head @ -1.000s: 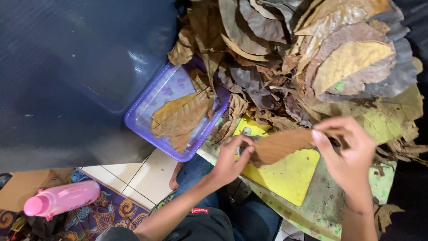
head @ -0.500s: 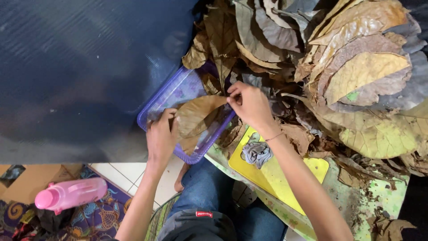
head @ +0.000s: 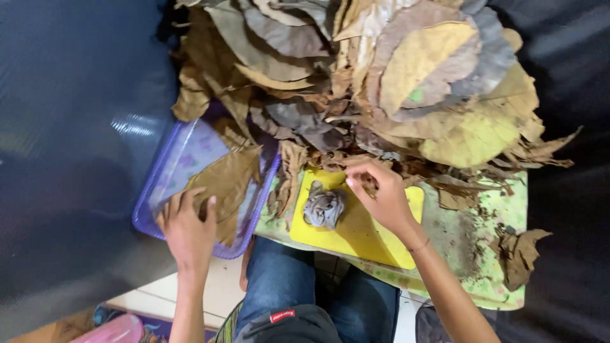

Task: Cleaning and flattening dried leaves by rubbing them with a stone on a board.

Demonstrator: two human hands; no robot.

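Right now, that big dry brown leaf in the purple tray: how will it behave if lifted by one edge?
The large dry brown leaf in the purple plastic tray looks thin and curled, so probably very light and fairly stiff. Its ragged edges and the crumbs on the green table suggest it is brittle and may crack. The left hand rests on it.

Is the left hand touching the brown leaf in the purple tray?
Touching. The head view shows the left hand with its fingers lying flat on the brown leaf in the purple tray.
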